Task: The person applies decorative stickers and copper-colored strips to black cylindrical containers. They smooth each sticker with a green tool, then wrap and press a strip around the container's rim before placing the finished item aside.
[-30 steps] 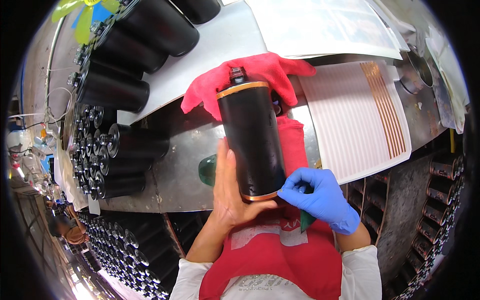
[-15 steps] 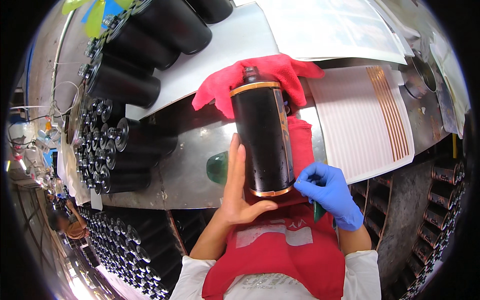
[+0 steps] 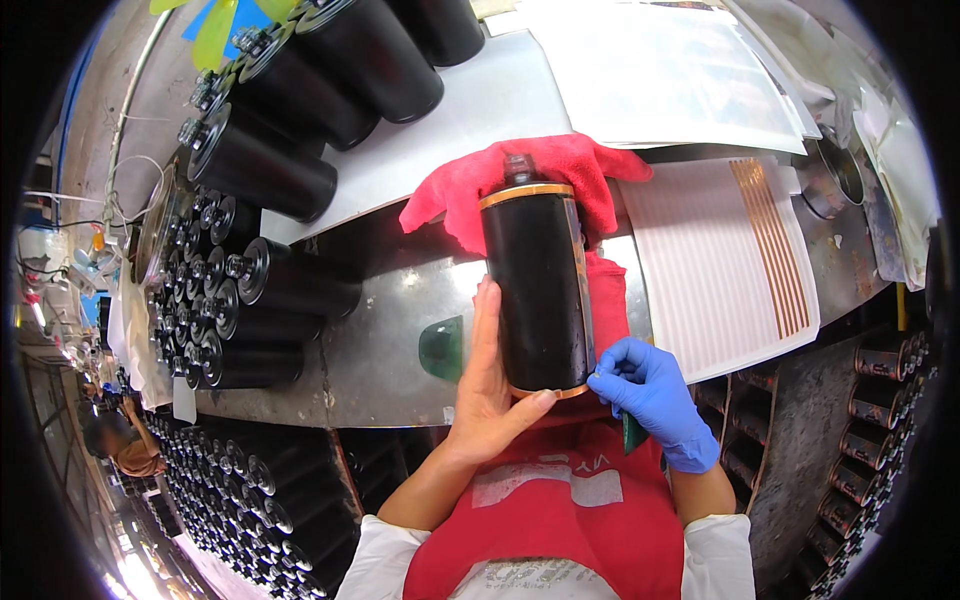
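A black bottle [image 3: 535,290] lies on a red cloth [image 3: 455,200], its clear neck pointing away from me. Copper-coloured bands circle its shoulder and base, and a patterned panel runs down its right side. My left hand [image 3: 488,400] is bare and cradles the lower left side, fingers along the wall and thumb on the base rim. At the lower right edge, my blue-gloved right hand [image 3: 650,395] pinches thumb and forefinger together by the base band. A green scraper [image 3: 633,433] is tucked under its other fingers. Whatever sits in the pinch is too small to tell.
Another green scraper [image 3: 441,348] lies on the metal table [image 3: 370,385]. To the right is a pale sheet [image 3: 700,270] with copper strips [image 3: 770,250]. Several black bottles [image 3: 265,165] stand at the left; a metal pot [image 3: 832,180] sits far right. Racks of bottles [image 3: 850,450] fill the lower right.
The view has shifted, so the bottle and table appear slightly lower and to the right. My left thumb has come onto the base rim. My right hand keeps its pinch at the bottle's edge.
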Available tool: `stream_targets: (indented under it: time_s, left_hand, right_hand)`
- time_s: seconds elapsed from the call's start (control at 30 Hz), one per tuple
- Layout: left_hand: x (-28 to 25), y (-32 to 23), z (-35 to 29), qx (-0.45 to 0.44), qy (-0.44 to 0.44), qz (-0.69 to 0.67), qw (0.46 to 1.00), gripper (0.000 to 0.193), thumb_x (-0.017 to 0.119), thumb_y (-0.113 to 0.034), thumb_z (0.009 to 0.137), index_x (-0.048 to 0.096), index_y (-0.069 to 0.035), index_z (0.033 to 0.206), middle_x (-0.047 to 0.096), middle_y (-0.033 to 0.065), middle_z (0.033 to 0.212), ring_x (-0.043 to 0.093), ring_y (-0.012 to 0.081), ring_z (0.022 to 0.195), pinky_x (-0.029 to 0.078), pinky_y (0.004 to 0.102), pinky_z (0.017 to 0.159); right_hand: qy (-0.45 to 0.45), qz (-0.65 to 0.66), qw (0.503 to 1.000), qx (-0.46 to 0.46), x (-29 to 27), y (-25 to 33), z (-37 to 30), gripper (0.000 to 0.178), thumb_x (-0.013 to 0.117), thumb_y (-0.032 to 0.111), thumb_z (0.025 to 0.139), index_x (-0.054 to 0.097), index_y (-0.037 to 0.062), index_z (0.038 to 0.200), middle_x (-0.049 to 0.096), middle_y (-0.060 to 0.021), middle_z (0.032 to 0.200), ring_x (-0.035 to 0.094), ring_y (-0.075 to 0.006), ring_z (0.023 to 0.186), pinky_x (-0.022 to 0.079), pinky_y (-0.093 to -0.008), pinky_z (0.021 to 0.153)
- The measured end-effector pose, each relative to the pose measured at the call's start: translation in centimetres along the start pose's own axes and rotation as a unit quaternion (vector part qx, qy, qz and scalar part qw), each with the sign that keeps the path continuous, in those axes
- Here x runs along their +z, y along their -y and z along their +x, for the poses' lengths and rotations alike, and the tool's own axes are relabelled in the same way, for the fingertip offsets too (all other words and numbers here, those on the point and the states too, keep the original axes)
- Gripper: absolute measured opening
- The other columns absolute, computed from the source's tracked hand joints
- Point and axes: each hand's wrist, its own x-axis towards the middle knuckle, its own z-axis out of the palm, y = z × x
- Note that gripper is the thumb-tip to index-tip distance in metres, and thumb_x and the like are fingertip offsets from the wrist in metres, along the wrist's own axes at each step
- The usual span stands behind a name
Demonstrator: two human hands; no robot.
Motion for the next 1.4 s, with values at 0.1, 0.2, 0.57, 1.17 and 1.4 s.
stream_targets:
  time_s: [0.1,0.2,0.57,1.17,1.4]
  left_hand:
    - [-0.6,0.9,0.1,0.022,0.008,-0.089,0.996,0.093,0.057,0.0,0.079,-0.006,-0.01,0.147,0.011,0.0135,0.151,0.024,0.0295,0.137,0.03,0.0425,0.109]
    - [-0.3,0.5,0.2,0.008,-0.002,-0.093,0.996,0.094,0.058,-0.001,0.078,-0.006,-0.009,0.147,0.002,0.0132,0.152,0.014,0.0275,0.138,0.023,0.04,0.109]
    - [0.4,0.0,0.0,-0.034,-0.038,-0.011,0.999,0.101,0.066,-0.001,0.073,-0.003,-0.004,0.147,-0.015,0.0162,0.152,-0.012,0.0237,0.141,0.008,0.0356,0.111]
    - [-1.0,0.0,0.1,0.046,0.07,0.025,0.996,0.094,0.065,0.01,0.075,0.01,-0.008,0.147,-0.022,0.0093,0.151,-0.006,0.0236,0.141,0.032,0.0368,0.106]
    - [-2.1,-0.4,-0.1,0.075,0.028,0.187,0.979,0.077,0.076,-0.011,0.072,0.038,-0.01,0.14,-0.001,0.0218,0.152,0.003,0.0358,0.141,0.023,0.0446,0.109]
  right_hand:
    - [-0.001,-0.001,1.0,0.002,0.1,0.0,0.0,0.012,0.069,0.009,0.081,0.059,0.004,0.085,0.059,-0.0002,0.075,0.054,-0.0038,0.061,0.045,-0.0172,0.053]
    - [-0.003,0.0,1.0,0.007,0.2,0.3,0.0,0.011,0.067,0.005,0.08,0.058,0.0027,0.086,0.06,-0.0029,0.075,0.056,-0.0059,0.062,0.045,-0.0176,0.052]
    - [0.0,-0.013,1.0,0.015,0.1,0.3,0.2,0.011,0.067,0.004,0.08,0.058,0.0026,0.086,0.059,-0.0025,0.073,0.055,-0.0051,0.06,0.045,-0.0174,0.051]
    - [-0.078,-0.147,0.982,-0.086,2.7,2.1,-1.7,0.01,0.071,0.006,0.078,0.063,0.0037,0.084,0.061,0.0013,0.071,0.049,0.0003,0.057,0.039,-0.015,0.051]
    - [-0.063,-0.072,0.994,-0.046,3.2,2.2,-1.5,0.012,0.072,0.006,0.077,0.063,0.0034,0.085,0.062,0.0008,0.074,0.052,-0.0009,0.061,0.042,-0.0161,0.055]
